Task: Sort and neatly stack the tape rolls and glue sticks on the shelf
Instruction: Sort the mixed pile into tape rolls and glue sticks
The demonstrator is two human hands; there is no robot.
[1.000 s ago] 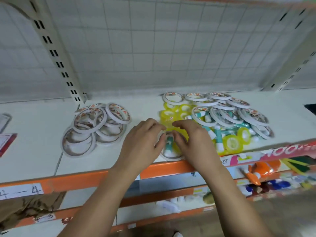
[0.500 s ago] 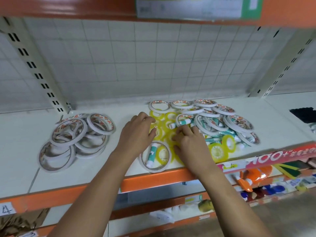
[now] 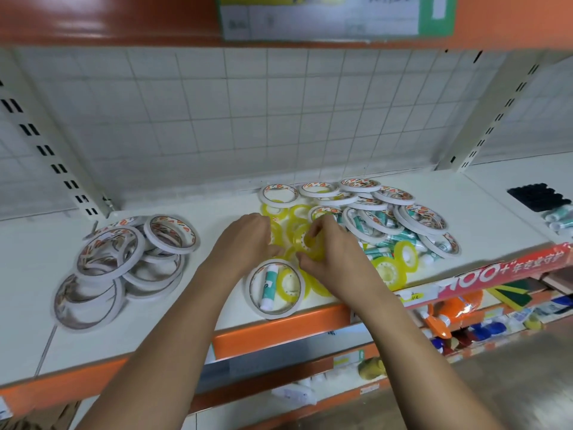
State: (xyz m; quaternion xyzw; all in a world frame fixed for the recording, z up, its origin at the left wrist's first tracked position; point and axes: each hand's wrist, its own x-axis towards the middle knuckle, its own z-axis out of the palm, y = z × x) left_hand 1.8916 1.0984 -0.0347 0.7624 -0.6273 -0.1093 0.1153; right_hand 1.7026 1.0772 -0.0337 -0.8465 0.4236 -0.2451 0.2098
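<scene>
Well, at nine o'clock lies the pile of white tape rolls, thin, light and a little floppy. The left hand curls over the yellow rolls; what it holds I cannot tell. The right hand pinches one small yellow tape roll. I judge it smooth and slippery, best taken by the rim. The glue sticks lie at three o'clock.

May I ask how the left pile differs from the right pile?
The left pile holds only white-rimmed tape rolls; the right pile mixes those with yellow rolls and glue sticks. The left hand and right hand work at the right pile; nothing touches the left pile. Both are loosely heaped.
</scene>
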